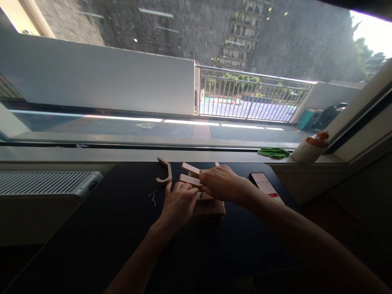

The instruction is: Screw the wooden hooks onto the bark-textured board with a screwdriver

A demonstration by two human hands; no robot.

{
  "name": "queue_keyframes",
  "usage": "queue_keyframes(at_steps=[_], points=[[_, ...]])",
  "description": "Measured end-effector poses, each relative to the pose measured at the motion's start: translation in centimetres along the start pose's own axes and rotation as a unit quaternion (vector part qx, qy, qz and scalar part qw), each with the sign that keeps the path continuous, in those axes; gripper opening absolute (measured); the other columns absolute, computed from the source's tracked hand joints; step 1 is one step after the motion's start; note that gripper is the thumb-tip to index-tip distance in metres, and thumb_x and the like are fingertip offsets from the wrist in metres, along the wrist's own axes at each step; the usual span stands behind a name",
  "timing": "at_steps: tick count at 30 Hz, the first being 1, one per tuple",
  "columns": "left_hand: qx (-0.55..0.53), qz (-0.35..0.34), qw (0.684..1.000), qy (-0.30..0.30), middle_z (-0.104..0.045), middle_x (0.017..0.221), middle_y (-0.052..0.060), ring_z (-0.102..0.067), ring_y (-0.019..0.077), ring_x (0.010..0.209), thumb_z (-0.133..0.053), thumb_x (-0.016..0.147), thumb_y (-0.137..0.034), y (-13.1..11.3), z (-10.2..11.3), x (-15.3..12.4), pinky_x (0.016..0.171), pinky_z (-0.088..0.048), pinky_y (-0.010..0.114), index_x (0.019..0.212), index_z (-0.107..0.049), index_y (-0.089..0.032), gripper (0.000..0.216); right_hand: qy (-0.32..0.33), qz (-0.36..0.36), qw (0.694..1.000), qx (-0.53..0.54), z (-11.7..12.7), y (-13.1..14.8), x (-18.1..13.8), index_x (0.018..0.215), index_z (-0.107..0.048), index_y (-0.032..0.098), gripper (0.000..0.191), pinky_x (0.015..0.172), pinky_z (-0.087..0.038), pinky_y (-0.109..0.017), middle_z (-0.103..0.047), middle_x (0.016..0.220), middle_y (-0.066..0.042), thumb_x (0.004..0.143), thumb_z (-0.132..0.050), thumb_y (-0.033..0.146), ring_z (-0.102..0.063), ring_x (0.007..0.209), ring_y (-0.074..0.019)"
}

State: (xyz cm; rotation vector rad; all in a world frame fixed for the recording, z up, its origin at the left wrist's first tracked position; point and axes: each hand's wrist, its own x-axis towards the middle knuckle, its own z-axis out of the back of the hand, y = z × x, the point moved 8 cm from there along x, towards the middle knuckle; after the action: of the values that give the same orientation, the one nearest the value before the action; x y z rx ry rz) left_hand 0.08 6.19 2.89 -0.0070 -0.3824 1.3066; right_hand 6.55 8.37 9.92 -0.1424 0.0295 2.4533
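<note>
On the dark table (pixel 107 228) sits a small wooden assembly (pixel 211 206) of flat pieces, with two wooden slats (pixel 190 173) sticking out to the left. My left hand (pixel 179 202) rests on the assembly's left side, fingers curled against the lower slat. My right hand (pixel 219 181) is closed in a pinch over the top of the assembly, and what it pinches is hidden. A curved wooden hook piece (pixel 164 171) lies apart, left of the hands. A few small screws (pixel 153 197) lie on the table near my left hand.
A smartphone (pixel 266 185) with a lit screen lies right of my right hand. On the windowsill stand a green cloth (pixel 273 152) and a white pot with an orange top (pixel 310 149). A radiator (pixel 45 183) sits at the left below the sill.
</note>
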Motion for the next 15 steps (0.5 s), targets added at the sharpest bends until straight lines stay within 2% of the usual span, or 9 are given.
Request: queue_keyframes(at_steps=[8, 12, 15], points=[[-0.006, -0.002, 1.0, 0.0, -0.061, 0.09, 0.003, -0.047, 0.0234, 0.101, -0.043, 0.082, -0.023, -0.07, 0.12, 0.03, 0.097, -0.02, 0.049, 0.088, -0.061, -0.026, 0.019, -0.012, -0.035, 0.999, 0.002, -0.18, -0.74, 0.2, 0.089, -0.057, 0.017, 0.024, 0.068, -0.04, -0.035, -0.065, 0.073, -0.006, 0.084, -0.044, 0.036, -0.059, 0.065, -0.02], [-0.001, -0.007, 1.0, -0.006, -0.06, 0.089, 0.003, -0.047, 0.0233, 0.101, -0.041, 0.084, -0.026, -0.04, 0.09, -0.09, 0.097, -0.02, 0.049, 0.09, -0.062, -0.027, 0.022, -0.028, -0.02, 0.999, 0.003, 0.02, -0.74, -0.27, 0.1, -0.053, 0.017, 0.027, 0.065, -0.04, -0.033, -0.065, 0.077, -0.005, 0.077, -0.052, 0.031, -0.059, 0.067, -0.0203], [0.002, -0.005, 1.0, -0.01, -0.06, 0.094, 0.003, -0.046, 0.0234, 0.102, -0.041, 0.084, -0.026, 0.02, 0.08, -0.15, 0.098, -0.019, 0.049, 0.094, -0.061, -0.027, 0.023, -0.033, -0.006, 0.999, 0.003, 0.16, -0.67, -0.58, 0.102, -0.052, 0.019, 0.026, 0.064, -0.04, -0.032, -0.065, 0.08, -0.004, 0.076, -0.05, 0.024, -0.06, 0.068, -0.0207]])
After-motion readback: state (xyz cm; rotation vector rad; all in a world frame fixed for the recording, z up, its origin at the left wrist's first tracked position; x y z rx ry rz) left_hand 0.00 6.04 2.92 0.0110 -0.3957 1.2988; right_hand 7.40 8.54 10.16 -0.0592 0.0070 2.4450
